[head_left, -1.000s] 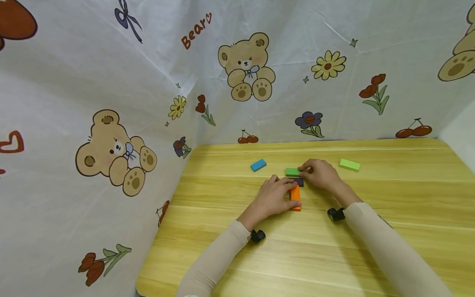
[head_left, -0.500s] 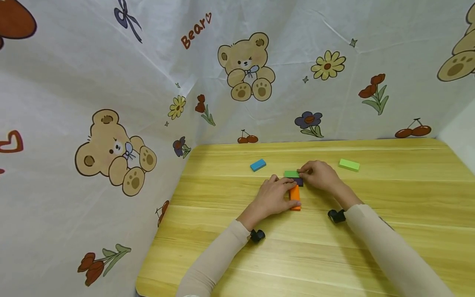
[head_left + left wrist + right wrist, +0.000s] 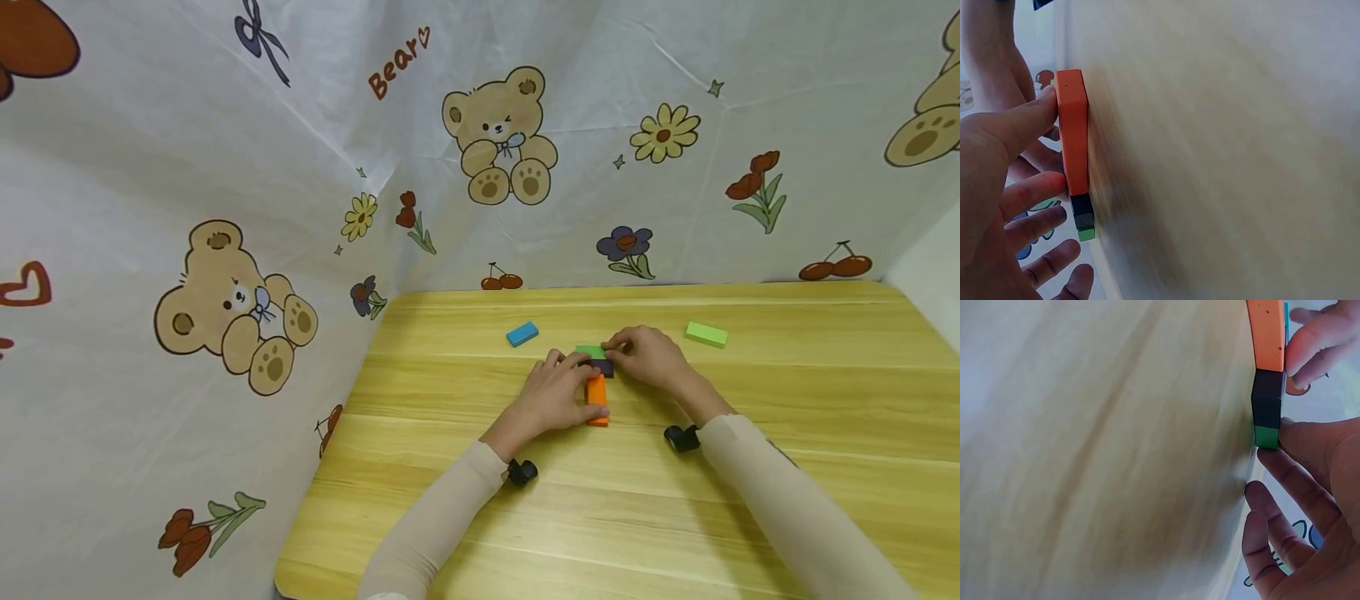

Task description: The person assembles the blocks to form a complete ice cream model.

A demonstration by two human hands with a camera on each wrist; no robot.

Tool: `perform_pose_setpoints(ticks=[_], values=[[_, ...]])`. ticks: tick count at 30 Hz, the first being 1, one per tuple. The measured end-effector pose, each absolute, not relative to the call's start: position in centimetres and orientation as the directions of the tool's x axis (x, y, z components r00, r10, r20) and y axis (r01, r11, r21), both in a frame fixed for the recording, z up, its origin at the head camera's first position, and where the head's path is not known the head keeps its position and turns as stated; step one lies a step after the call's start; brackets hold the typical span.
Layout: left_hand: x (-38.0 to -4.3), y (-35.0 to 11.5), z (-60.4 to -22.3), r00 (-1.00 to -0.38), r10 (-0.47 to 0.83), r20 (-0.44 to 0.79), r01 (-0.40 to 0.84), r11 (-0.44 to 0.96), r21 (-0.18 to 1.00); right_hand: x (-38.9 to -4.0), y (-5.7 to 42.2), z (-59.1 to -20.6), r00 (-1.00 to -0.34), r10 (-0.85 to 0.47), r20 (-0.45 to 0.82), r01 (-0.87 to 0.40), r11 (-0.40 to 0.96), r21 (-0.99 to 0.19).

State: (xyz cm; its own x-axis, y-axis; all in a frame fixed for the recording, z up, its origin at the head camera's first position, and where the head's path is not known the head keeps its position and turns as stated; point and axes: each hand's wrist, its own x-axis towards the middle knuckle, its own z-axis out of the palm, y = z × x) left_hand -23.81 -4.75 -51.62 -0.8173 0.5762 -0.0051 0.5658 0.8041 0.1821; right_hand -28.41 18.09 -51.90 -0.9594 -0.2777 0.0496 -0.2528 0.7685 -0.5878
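Note:
An orange block (image 3: 597, 396) lies lengthwise on the table, its far end against a dark block (image 3: 604, 367). A green block (image 3: 589, 352) sits flush along the dark block's far side, forming a T-like row. My left hand (image 3: 553, 396) rests thumb and index fingertips on the orange block's upper face near its two ends, as the left wrist view (image 3: 1074, 137) shows; its other fingers spread loosely. My right hand (image 3: 648, 358) pinches the green block's right end between thumb and index finger, its remaining fingers trailing free in the right wrist view.
A blue block (image 3: 522, 334) lies to the back left, and a lime-green block (image 3: 707, 334) to the back right. Behind the wooden table (image 3: 645, 517) hangs a white cloth (image 3: 570, 42) printed with bears and flowers, which also covers the left side.
The right hand has drawn the green block slightly nearer, closing the narrow gap to the dark block. The left hand has stayed on the orange block, its fingers shifting a little.

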Motion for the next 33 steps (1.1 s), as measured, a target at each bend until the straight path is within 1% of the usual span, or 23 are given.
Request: perform_pose_setpoints(ticks=[5, 9, 12, 16, 18, 21, 27, 30, 33], values=[[-24.0, -4.8, -51.7, -0.820, 0.572, -0.017, 0.554, 0.802, 0.222, -28.2, 18.1, -51.9, -0.959, -0.278, 0.048, -0.253, 0.772, -0.584], [-24.1, -4.8, -51.6, -0.818, 0.575, -0.010, 0.558, 0.798, 0.228, -28.1, 18.2, -51.8, -0.957, -0.285, 0.056, -0.263, 0.770, -0.582], [-24.2, -4.7, -51.4, -0.814, 0.581, -0.007, 0.566, 0.795, 0.217, -28.0, 18.6, -51.9, -0.946, -0.316, 0.071, -0.296, 0.757, -0.582], [-24.2, -4.7, -51.5, -0.812, 0.584, -0.013, 0.569, 0.796, 0.206, -27.4, 19.9, -51.8, -0.919, -0.380, 0.100, -0.359, 0.708, -0.608], [-24.3, -4.6, -51.5, -0.812, 0.583, -0.015, 0.569, 0.797, 0.202, -27.1, 20.9, -51.6, -0.917, -0.384, 0.104, -0.361, 0.693, -0.624], [-24.3, -4.7, -51.5, -0.812, 0.583, -0.015, 0.569, 0.798, 0.196, -26.6, 22.6, -51.2, -0.934, -0.341, 0.109, -0.332, 0.708, -0.624], [-24.4, -4.9, -51.6, -0.814, 0.581, -0.018, 0.568, 0.800, 0.192, -26.7, 27.6, -51.1, -0.974, -0.186, 0.132, -0.229, 0.782, -0.580], [-24.4, -4.9, -51.6, -0.813, 0.582, -0.019, 0.568, 0.800, 0.195, -26.7, 30.3, -51.6, -0.987, -0.125, 0.105, -0.163, 0.806, -0.569], [-24.4, -4.9, -51.6, -0.812, 0.583, -0.019, 0.569, 0.798, 0.201, -26.7, 32.4, -52.0, -0.993, -0.097, 0.074, -0.121, 0.812, -0.572]])
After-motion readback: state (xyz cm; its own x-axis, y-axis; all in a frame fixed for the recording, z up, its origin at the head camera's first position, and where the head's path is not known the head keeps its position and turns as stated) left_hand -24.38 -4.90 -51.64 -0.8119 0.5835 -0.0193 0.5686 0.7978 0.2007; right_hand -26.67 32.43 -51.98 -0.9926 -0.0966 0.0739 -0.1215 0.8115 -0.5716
